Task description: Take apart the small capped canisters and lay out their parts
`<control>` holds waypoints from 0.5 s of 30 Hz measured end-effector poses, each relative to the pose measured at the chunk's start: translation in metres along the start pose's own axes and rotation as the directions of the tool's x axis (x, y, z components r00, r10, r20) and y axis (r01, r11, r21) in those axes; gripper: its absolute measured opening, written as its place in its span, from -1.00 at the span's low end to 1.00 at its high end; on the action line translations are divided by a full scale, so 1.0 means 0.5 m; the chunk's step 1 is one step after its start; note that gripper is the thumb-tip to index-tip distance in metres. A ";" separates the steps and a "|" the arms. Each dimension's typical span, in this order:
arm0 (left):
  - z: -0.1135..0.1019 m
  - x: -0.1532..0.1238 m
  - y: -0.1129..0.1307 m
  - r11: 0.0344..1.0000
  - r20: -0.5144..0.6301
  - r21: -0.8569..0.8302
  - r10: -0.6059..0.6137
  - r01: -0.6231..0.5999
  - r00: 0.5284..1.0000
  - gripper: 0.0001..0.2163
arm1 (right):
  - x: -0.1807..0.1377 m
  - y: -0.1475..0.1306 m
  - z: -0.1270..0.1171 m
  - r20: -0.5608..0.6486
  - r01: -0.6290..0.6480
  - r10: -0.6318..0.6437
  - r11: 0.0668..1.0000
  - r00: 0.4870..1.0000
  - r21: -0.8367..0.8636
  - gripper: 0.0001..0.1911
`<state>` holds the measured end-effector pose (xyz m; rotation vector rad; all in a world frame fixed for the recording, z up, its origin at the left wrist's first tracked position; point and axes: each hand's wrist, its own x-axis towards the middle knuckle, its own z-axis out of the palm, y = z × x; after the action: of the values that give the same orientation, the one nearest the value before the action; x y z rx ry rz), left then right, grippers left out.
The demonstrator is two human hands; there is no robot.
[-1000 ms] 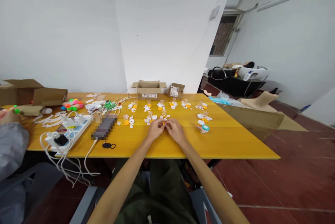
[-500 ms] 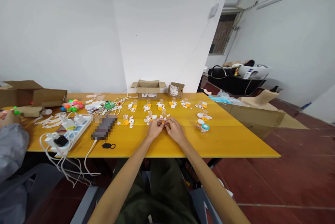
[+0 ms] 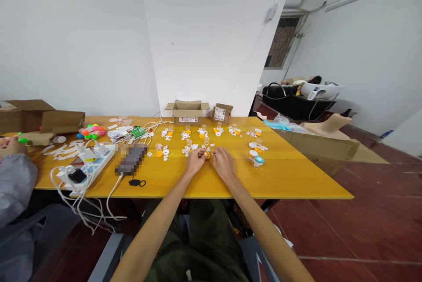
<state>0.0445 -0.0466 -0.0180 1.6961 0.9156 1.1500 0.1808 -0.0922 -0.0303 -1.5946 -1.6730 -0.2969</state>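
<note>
Both my hands rest on the yellow table (image 3: 290,178) near its middle. My left hand (image 3: 195,161) is curled, its fingertips pinching a small orange and white part (image 3: 206,155). My right hand (image 3: 223,162) lies just right of that part with fingers bent; whether it holds anything is not visible. Several small white and orange parts (image 3: 188,149) lie scattered just beyond my fingers. Two small capped jars (image 3: 256,159), one with a teal lid, stand to the right of my right hand.
A power strip (image 3: 95,161) with white cables and a dark phone (image 3: 131,160) lie at left. Two open cardboard boxes (image 3: 187,112) stand by the wall. Coloured balls (image 3: 91,132) and larger boxes (image 3: 42,117) sit far left, where another person's hand (image 3: 8,144) shows.
My hands have drawn slightly apart; the small orange part now shows between them at my left fingertips.
</note>
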 end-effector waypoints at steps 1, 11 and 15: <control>0.000 0.000 -0.001 1.000 0.002 0.003 0.002 -0.002 1.000 -0.77 | -0.001 0.001 0.003 0.017 0.008 -0.008 0.999 1.000 -0.036 -0.78; 0.000 0.004 -0.013 1.000 0.029 0.001 0.022 -0.022 0.999 -0.74 | -0.004 0.005 0.008 0.042 0.065 -0.061 0.995 0.997 -0.078 -0.73; 0.001 0.003 -0.012 1.000 0.029 0.009 0.007 -0.007 1.000 -0.73 | -0.004 0.001 0.005 0.043 0.048 -0.044 0.995 0.998 -0.089 -0.74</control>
<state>0.0451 -0.0433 -0.0231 1.7204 0.8993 1.1244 0.1802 -0.0917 -0.0334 -1.6397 -1.7514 -0.3706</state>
